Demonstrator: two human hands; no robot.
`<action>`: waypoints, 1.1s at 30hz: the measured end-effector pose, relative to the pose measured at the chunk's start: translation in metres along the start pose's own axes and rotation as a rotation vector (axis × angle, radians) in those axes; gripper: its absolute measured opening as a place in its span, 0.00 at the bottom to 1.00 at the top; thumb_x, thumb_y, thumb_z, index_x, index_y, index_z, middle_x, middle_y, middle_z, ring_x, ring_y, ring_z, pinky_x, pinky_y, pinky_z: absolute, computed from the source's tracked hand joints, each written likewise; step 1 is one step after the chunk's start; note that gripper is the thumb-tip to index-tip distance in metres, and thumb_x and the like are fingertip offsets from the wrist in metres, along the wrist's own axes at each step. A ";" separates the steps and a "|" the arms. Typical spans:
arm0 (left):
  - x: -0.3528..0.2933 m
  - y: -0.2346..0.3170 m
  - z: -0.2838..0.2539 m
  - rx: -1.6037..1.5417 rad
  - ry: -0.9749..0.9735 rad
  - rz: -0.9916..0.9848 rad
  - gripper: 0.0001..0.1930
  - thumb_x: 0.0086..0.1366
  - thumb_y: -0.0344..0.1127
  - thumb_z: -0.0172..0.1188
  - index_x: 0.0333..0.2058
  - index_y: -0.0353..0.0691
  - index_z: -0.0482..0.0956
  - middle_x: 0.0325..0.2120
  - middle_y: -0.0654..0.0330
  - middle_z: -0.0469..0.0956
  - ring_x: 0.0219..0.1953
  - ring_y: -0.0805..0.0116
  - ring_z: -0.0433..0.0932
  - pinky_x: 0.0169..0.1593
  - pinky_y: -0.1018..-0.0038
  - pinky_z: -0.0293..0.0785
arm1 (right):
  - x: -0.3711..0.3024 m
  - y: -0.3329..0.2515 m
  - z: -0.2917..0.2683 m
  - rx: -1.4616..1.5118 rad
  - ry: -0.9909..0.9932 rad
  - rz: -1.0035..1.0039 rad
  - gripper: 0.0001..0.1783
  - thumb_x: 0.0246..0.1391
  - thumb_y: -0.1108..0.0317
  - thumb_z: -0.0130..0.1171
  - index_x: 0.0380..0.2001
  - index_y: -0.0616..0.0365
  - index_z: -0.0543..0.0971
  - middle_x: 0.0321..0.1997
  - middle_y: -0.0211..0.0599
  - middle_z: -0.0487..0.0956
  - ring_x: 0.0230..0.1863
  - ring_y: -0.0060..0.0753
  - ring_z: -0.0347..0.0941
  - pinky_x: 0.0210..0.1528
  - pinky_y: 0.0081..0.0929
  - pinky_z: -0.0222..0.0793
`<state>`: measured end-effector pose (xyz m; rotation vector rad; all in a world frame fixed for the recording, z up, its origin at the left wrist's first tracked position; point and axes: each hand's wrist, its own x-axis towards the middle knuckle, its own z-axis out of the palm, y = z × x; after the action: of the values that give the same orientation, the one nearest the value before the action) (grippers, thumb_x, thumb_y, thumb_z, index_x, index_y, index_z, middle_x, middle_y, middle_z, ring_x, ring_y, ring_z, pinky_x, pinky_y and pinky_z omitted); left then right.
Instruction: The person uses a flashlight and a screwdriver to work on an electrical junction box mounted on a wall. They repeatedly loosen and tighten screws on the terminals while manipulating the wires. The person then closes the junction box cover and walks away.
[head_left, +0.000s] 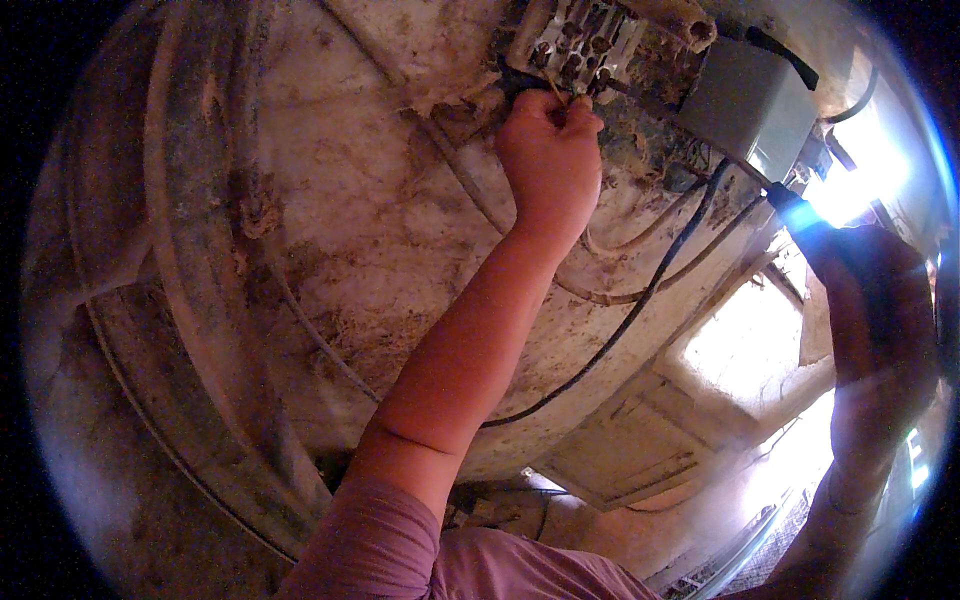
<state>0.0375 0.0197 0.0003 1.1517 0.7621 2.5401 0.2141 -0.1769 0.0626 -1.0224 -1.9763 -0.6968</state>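
Your left hand sits at the upper centre of the frame, arm raised from the lower edge in a pink sleeve. Its fingers are curled together in a fist, pinching a thin wire end just below the terminal block, a pale ribbed connector at the top edge. The knuckles lie close against the stained, flaking wall, and there is little open room between fist and block.

Immediately right of the block stands a grey junction box, its lower left corner near your fingers. A black cable drops from beneath the box, curves down and to the left, and passes behind your forearm at mid frame. Several pale wires loop across the wall just right of your wrist, crowding that side.

Your right hand shows at the right edge, dark against the glare; whether its fingers are closed cannot be told. A lit torch sits at its upper end, pointing toward the box.

To the left of your arm the wall is broad and unobstructed, crossed only by curved ridges. At lower right a bright opening lies well apart from the work.
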 end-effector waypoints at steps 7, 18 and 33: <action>0.001 0.002 -0.002 0.033 -0.025 -0.035 0.05 0.54 0.28 0.57 0.24 0.32 0.73 0.17 0.55 0.77 0.20 0.68 0.76 0.26 0.73 0.69 | 0.000 0.005 0.004 0.118 -0.021 0.004 0.13 0.54 0.75 0.54 0.44 0.61 0.73 0.41 0.33 0.76 0.43 0.25 0.71 0.48 0.23 0.65; -0.002 0.005 -0.001 0.053 -0.008 0.005 0.05 0.54 0.27 0.57 0.23 0.32 0.73 0.16 0.55 0.77 0.19 0.68 0.75 0.25 0.73 0.69 | -0.005 0.005 0.008 0.142 0.022 0.053 0.12 0.53 0.76 0.54 0.43 0.63 0.73 0.40 0.33 0.76 0.43 0.25 0.71 0.48 0.22 0.65; 0.002 -0.004 -0.002 -0.011 0.001 -0.009 0.05 0.54 0.28 0.58 0.24 0.32 0.73 0.17 0.54 0.77 0.20 0.67 0.76 0.26 0.72 0.70 | -0.007 0.018 0.009 0.047 0.090 0.000 0.15 0.54 0.72 0.55 0.45 0.61 0.73 0.41 0.35 0.76 0.44 0.27 0.71 0.49 0.25 0.65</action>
<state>0.0351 0.0230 -0.0017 1.1414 0.7512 2.5350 0.2281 -0.1642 0.0542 -0.9469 -1.9060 -0.6812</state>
